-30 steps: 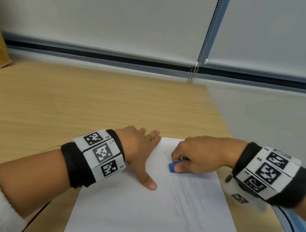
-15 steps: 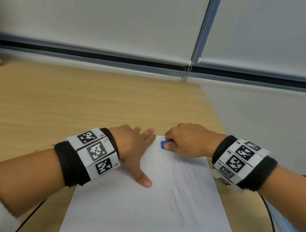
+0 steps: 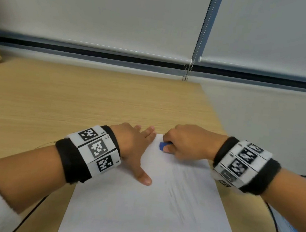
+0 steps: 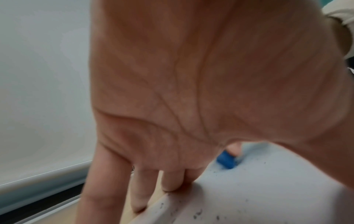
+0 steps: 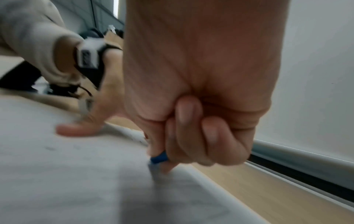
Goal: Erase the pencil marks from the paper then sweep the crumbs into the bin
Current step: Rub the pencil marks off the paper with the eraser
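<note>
Head view, eraser: we see the blue eraser (image 3: 162, 146) pinched in the right hand (image 3: 187, 141), its fingers curled tight round it, pressed on the paper (image 3: 139, 211) close to the far edge. A second ago it sat lower, nearer the middle of the sheet; by half a second ago it had run up to the far edge, and it is near there now.

Head view, holding hand: the left hand (image 3: 136, 148) lies flat, fingers straight over the sheet's far left corner and thumb spread onto the paper, as in both earlier pictures, so the sheet has not slid.

Head view, marks: grey pencil marks (image 3: 187, 199) streak the right half, below the eraser. We judge the erasing unfinished, with that band yet to be rubbed.

Left wrist view, crumbs: past the palm of the left hand (image 4: 191, 91) we see straight fingers (image 4: 172, 178) on the paper's edge (image 4: 268, 197), the eraser (image 4: 226, 160) beyond, and dark crumbs (image 4: 197, 213) scattered near the sheet's border.

Right wrist view, grip: the right hand (image 5: 201, 121) curls closed, the eraser (image 5: 159, 158) poking out below and touching the blurred paper (image 5: 76, 181); the left hand's thumb (image 5: 76, 130) presses the sheet beside it.

Meaning: strokes are travelling up and down the page. No bin shows in any view, so sweeping is not yet begun.
</note>
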{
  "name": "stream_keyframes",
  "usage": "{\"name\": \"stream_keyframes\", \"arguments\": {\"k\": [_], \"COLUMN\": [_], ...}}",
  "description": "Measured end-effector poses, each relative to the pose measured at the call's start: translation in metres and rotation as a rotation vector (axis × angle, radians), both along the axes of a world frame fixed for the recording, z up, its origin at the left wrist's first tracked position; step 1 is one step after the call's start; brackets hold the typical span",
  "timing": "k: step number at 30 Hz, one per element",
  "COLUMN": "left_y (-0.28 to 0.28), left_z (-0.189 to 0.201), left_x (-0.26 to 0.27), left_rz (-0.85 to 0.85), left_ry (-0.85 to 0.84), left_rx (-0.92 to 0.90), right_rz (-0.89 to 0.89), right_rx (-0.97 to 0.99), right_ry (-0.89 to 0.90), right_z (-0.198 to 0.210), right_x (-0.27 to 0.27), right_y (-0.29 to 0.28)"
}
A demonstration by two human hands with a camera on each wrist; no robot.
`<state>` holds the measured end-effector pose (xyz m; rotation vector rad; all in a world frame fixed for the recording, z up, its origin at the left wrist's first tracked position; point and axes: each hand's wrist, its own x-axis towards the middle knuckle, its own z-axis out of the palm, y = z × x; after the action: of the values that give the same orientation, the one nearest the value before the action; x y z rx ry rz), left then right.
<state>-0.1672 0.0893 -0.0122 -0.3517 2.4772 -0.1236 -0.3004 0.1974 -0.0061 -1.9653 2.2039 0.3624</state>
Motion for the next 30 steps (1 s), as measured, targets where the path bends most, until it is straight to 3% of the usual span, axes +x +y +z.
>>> {"name": "stream_keyframes", "arguments": {"k": [4, 10, 15, 18, 23, 28, 30], "left_y": [0.002, 0.001, 0.001, 0.001, 0.001, -0.002, -0.002], "left_z": [0.001, 0.001, 0.000, 0.000, 0.000, -0.003, -0.004], "left_x": [-0.002, 0.000, 0.000, -0.001, -0.001, 0.000, -0.001], "left_rz": [0.001, 0.006, -0.002, -0.001, 0.012, 0.002, 0.004], "left_ry": [-0.011, -0.011, -0.004, -0.009, -0.009, 0.009, 0.007], "left_rx": [0.000, 0.003, -0.008, -0.010, -0.015, -0.002, -0.004], "right_rz": [0.075, -0.001, 0.168, 0.242, 0.075, 0.145, 0.155], "right_rx": [0.183, -0.002, 0.176, 0.168, -0.005, 0.196, 0.173], "right_ry": [-0.044, 0.023, 0.026, 0.110, 0.180, 0.083, 0.096], "right_z": [0.007, 0.004, 0.007, 0.012, 0.006, 0.008, 0.011], "right_x": [0.015, 0.000, 0.027, 0.040, 0.014, 0.022, 0.025], "right_y": [0.022, -0.008, 0.041, 0.051, 0.026, 0.051, 0.048]}}
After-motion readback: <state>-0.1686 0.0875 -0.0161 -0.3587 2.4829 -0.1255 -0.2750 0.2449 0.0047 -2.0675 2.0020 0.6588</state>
